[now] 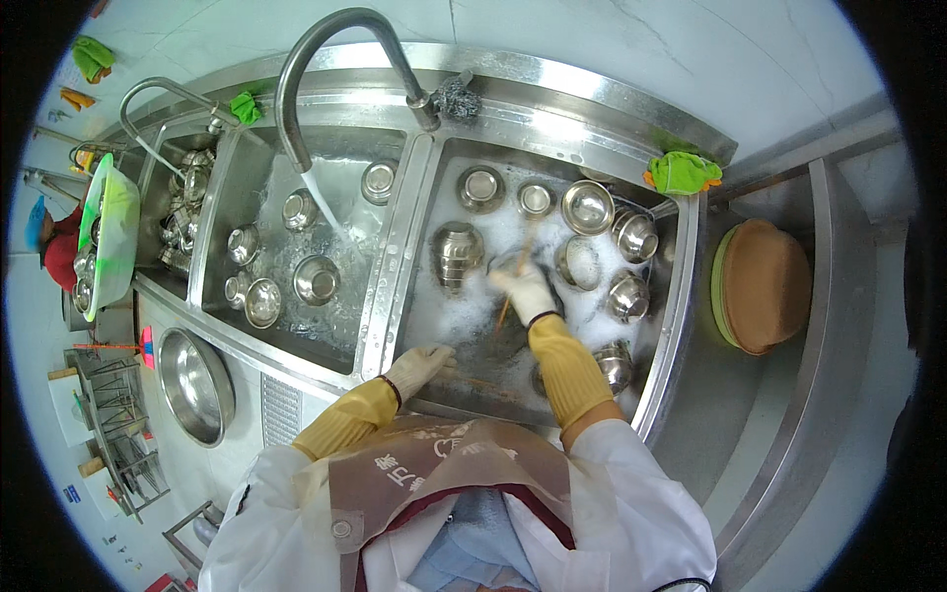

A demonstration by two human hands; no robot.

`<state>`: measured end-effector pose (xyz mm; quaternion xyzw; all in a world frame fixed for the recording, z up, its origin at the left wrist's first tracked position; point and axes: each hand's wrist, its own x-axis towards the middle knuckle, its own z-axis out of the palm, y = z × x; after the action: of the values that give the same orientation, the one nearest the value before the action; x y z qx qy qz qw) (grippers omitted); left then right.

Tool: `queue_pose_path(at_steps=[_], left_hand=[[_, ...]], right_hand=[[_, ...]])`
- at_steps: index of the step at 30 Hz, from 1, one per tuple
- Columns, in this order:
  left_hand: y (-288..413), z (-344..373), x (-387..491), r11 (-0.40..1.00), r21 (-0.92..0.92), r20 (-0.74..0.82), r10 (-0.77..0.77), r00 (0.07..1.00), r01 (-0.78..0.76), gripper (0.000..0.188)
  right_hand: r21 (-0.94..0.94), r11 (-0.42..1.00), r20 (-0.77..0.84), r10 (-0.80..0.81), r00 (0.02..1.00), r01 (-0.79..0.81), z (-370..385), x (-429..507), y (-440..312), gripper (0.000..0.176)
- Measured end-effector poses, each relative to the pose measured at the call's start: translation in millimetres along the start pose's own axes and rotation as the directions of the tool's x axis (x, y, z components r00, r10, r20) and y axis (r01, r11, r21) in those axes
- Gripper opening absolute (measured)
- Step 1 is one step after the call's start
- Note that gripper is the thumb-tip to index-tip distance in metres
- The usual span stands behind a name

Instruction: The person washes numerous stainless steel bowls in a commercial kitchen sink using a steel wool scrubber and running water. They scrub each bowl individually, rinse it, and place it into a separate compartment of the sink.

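My right hand [527,290], in a pale glove with a yellow ribbed cuff, is over the soapy water of the right-hand sink basin [423,244]. A thin wooden stick [503,314] sticks out on both sides of its closed fingers. My left hand [420,367], gloved the same way, rests low at the basin's front left; its fingertips are at the water, and their grip is unclear. Another thin stick [479,383] lies blurred in the water near it. Around my hands are stacked metal bowls [457,255], an upright bowl [587,208] and a foam-filled bowl [579,263].
A running faucet [296,140] pours into the middle basin [325,344], where several metal bowls sit. Steel wool [457,100] and a green cloth [681,173] lie on the back ledge. Brown round lids or trays [766,288] stand at right. A person [59,248] is far left.
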<state>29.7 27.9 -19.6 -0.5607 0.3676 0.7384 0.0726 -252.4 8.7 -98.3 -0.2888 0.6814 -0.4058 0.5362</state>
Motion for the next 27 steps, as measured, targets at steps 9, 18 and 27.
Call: queue_pose_path(at_steps=[9, 18, 27], left_hand=[[25, -3, 24, 0.757, -0.643, 0.322, 0.129, 0.938, 0.116, 0.065], [32, 13, 7, 0.984, 0.016, -0.067, 0.179, 0.981, -0.179, 0.034], [40, 45, -1, 0.996, 0.087, -0.519, 0.076, 0.851, -0.036, 0.057]], right_hand=[[-0.624, 0.139, 0.652, -0.450, 0.611, 0.769, 25, -124, -35, 0.014], [-0.332, 0.852, 0.221, -0.347, 0.911, 0.405, 3, -157, -59, 0.071], [0.360, 0.812, 0.451, 0.280, 0.847, -0.460, 47, -139, 6, 0.062]])
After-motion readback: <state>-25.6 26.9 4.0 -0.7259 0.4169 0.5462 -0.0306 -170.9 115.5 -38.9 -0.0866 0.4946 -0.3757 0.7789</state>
